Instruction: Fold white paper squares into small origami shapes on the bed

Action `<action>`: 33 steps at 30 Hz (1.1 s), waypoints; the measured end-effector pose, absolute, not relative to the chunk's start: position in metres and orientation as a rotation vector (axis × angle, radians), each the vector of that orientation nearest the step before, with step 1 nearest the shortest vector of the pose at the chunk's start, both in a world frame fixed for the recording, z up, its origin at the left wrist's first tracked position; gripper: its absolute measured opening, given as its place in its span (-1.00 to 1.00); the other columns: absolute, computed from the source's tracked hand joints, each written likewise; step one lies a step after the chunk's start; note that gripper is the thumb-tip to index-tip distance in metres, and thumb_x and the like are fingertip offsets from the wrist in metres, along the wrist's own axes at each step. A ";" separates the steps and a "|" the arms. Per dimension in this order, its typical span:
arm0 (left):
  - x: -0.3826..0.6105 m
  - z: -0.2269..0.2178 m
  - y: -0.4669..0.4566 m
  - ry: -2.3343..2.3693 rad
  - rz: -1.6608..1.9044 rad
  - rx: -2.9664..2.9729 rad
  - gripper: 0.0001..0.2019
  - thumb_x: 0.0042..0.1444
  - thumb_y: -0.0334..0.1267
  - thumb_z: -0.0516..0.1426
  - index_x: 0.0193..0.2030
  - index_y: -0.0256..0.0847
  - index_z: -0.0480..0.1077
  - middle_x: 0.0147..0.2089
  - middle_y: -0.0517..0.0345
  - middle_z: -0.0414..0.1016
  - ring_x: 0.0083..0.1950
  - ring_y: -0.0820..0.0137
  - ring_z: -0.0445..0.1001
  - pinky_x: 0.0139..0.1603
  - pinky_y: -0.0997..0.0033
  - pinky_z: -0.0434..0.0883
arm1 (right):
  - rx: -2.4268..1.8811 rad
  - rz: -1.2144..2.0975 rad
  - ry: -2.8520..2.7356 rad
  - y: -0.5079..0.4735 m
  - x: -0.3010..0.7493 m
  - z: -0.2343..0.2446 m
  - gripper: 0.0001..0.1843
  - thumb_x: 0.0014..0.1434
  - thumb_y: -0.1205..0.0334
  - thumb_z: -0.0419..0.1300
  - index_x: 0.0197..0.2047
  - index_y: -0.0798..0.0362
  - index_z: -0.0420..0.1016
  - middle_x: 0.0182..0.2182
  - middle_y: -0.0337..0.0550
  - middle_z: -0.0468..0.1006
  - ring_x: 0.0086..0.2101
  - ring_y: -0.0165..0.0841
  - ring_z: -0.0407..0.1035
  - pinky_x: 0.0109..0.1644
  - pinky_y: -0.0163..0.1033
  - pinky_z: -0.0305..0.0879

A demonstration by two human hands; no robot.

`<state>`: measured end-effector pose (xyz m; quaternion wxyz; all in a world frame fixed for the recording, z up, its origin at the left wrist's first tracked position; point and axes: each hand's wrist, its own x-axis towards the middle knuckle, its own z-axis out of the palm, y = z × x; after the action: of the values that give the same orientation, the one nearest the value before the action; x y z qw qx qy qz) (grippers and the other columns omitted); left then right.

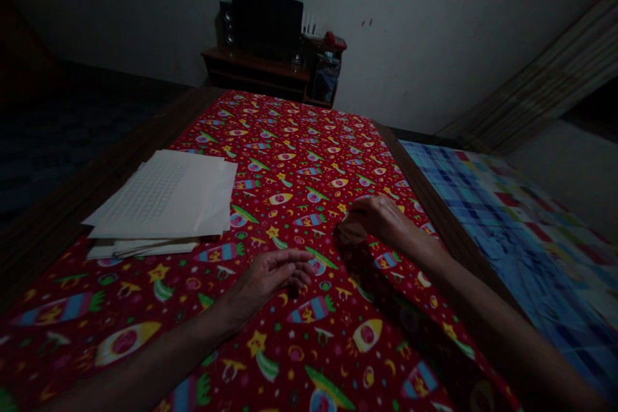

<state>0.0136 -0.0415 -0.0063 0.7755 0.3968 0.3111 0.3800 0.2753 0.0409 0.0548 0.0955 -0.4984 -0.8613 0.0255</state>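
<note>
My right hand (379,215) is closed in a pinch on a small brownish folded piece, which looks like folded paper (352,232), just above or on the red patterned cloth (299,351). Its exact shape is hard to make out in the dim light. My left hand (277,273) hovers low over the cloth with fingers loosely stretched and apart, nothing visible in them. A loose stack of white paper sheets (193,196), the top one bearing rows of printed boxes, lies to the left, away from both hands.
Brown wood (405,164) borders the cloth on both sides. Along the right is a bed with a blue checked cover (449,193). Beyond the far end stand a dark monitor (265,19), a speaker (226,24) and a red telephone (337,42) on a wooden desk (255,65).
</note>
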 end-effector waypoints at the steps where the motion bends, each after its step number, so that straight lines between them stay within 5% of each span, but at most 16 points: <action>1: 0.014 -0.006 -0.042 0.675 0.823 0.862 -0.70 0.05 -0.19 0.20 -0.11 -0.31 0.47 -0.22 -0.04 0.54 -0.30 0.39 0.47 -0.27 0.43 0.37 | -1.478 0.080 -2.551 0.041 0.275 0.055 -0.81 0.15 0.33 0.05 -0.41 0.12 0.46 -0.54 -0.15 0.43 -0.49 -0.42 0.23 -0.41 -0.31 0.00; 8: 0.013 -0.005 -0.042 0.679 0.820 0.861 -0.70 0.06 -0.18 0.20 -0.10 -0.29 0.47 -0.22 -0.03 0.54 -0.31 0.40 0.47 -0.28 0.42 0.37 | -1.481 0.046 -2.533 0.028 0.286 0.053 -0.81 0.19 0.22 0.04 -0.30 0.09 0.46 -0.50 -0.14 0.45 -0.49 -0.41 0.22 -0.41 -0.32 -0.01; 20: 0.023 0.005 -0.037 0.791 0.784 1.349 -0.75 0.16 -0.29 0.04 -0.11 -0.25 0.49 -0.30 0.03 0.54 -0.35 0.39 0.49 -0.27 0.41 0.41 | -1.677 0.168 -2.475 0.040 0.271 0.057 -0.82 0.00 0.34 0.07 -0.43 0.16 0.51 -0.60 -0.20 0.40 -0.59 -0.50 0.13 -0.50 -0.34 -0.11; 26: 0.062 -0.006 0.001 0.669 0.984 2.050 -0.69 0.19 -0.38 0.01 0.06 -0.16 0.38 -0.05 -0.03 0.47 -0.02 0.29 0.43 0.01 0.28 0.34 | -1.683 0.287 -2.409 0.046 0.274 0.054 -0.71 0.05 0.24 0.04 -0.51 0.23 0.49 -0.67 -0.27 0.25 -0.60 -0.53 0.02 -0.53 -0.36 -0.15; 33: 0.088 -0.032 0.013 0.542 1.098 2.283 -0.70 0.22 -0.45 -0.02 0.08 -0.25 0.24 -0.01 -0.06 0.38 0.00 0.33 0.40 -0.02 0.24 0.41 | -1.698 0.362 -2.331 0.046 0.265 0.055 -0.70 0.05 0.25 0.03 -0.53 0.25 0.49 -0.68 -0.27 0.23 -0.59 -0.53 0.04 -0.54 -0.37 -0.17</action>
<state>0.0876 0.0130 -0.0320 0.2721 0.8480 0.2013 0.4078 0.2654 0.0464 0.0549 0.1172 -0.5800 -0.7966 0.1238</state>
